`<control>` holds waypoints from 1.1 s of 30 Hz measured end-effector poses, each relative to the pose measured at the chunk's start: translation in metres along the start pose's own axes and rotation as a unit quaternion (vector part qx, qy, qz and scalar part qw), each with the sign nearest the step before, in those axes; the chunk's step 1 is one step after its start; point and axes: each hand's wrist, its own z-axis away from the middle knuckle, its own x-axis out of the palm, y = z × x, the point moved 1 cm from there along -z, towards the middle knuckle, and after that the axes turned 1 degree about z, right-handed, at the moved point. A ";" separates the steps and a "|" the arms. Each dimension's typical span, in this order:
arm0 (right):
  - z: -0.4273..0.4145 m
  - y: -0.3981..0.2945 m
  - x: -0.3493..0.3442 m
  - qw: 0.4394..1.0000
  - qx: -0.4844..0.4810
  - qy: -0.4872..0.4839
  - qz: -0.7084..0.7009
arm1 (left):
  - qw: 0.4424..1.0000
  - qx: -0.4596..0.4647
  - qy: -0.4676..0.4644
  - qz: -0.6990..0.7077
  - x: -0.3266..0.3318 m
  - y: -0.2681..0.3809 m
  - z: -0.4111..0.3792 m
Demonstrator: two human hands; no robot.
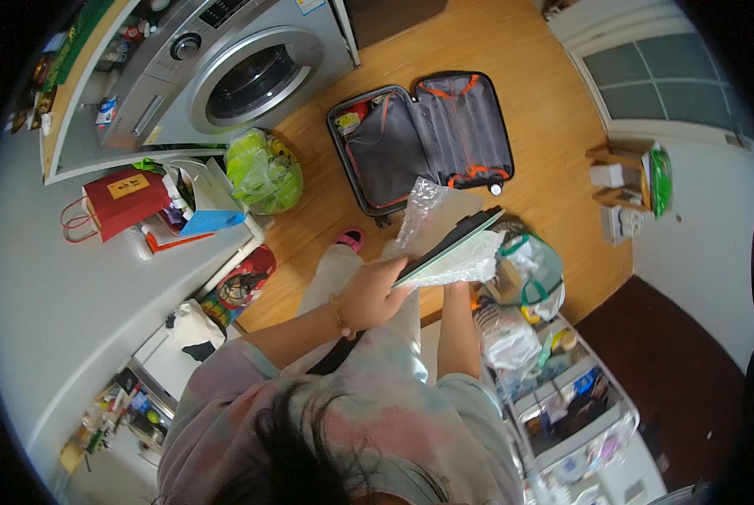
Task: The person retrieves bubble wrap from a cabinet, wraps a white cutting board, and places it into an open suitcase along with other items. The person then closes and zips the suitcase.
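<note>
My left hand, with a bracelet at the wrist, grips the near end of a flat glass-edged panel. A black part lies along the panel's upper face. Clear bubble wrap hangs below the panel, and more clear wrap sticks out beyond it. My right hand reaches up under the lower wrap and holds it from below; most of its fingers are hidden. Beyond my hands an open suitcase lies on the floor, its left half holding a few things beside a dark divider.
A front-loading washing machine stands at the upper left, near a bright green bag. Paper bags stand at the left. Close on my right are a clear bag with green handles and a storage cart full of things.
</note>
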 end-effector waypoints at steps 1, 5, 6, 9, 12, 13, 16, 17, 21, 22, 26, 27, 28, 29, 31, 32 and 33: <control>-0.028 -0.003 0.004 1.000 0.006 -0.010 0.019 | 1.000 -0.016 0.009 -0.018 0.000 -0.015 -0.011; -0.118 0.009 0.024 0.992 0.038 -0.064 0.097 | 0.995 -0.087 0.041 -0.006 0.008 -0.071 -0.051; -0.137 0.016 0.025 0.989 0.046 -0.074 0.118 | 0.991 -0.136 0.008 -0.005 0.008 -0.082 -0.063; -0.196 0.041 0.029 0.978 0.051 -0.095 0.177 | 0.986 -0.161 0.048 -0.007 0.005 -0.162 -0.097; -0.274 0.072 0.027 0.977 0.104 -0.146 0.112 | 0.973 -0.190 0.117 0.052 -0.014 -0.268 -0.098; -0.301 0.078 0.022 0.976 0.134 -0.160 0.065 | 0.965 -0.201 0.144 0.092 -0.018 -0.301 -0.097; -0.404 0.141 0.002 0.908 -0.159 -0.025 0.386 | 0.907 -0.261 0.320 0.084 -0.027 -0.379 -0.091; -0.427 0.162 0.003 0.829 -0.246 -0.038 0.500 | 0.881 -0.281 0.374 0.071 -0.032 -0.398 -0.095; -0.460 0.239 0.084 0.514 -0.256 -0.129 0.808 | 0.822 -0.253 0.504 0.077 -0.055 -0.464 -0.104; -0.458 0.254 0.099 0.450 -0.213 -0.157 0.853 | 0.808 -0.215 0.542 0.085 -0.057 -0.479 -0.105; -0.466 0.281 0.106 0.263 -0.134 -0.246 0.923 | 0.762 -0.071 0.633 0.114 -0.062 -0.531 -0.111; -0.470 0.284 0.101 0.255 -0.155 -0.254 0.920 | 0.757 -0.037 0.641 0.122 -0.063 -0.541 -0.116; -0.472 0.289 0.096 0.246 -0.174 -0.265 0.916 | 0.758 -0.021 0.632 0.159 -0.064 -0.541 -0.124; -0.475 0.293 0.091 0.238 -0.193 -0.276 0.911 | 0.763 -0.008 0.621 0.181 -0.066 -0.547 -0.129; -0.478 0.288 0.086 0.265 -0.227 -0.310 0.885 | 0.771 0.014 0.597 0.222 -0.074 -0.558 -0.133; -0.486 0.285 0.085 0.290 -0.220 -0.329 0.871 | 0.767 0.026 0.592 0.247 -0.076 -0.565 -0.134; -0.491 0.279 0.082 0.315 -0.212 -0.346 0.858 | 0.770 0.038 0.582 0.259 -0.075 -0.568 -0.138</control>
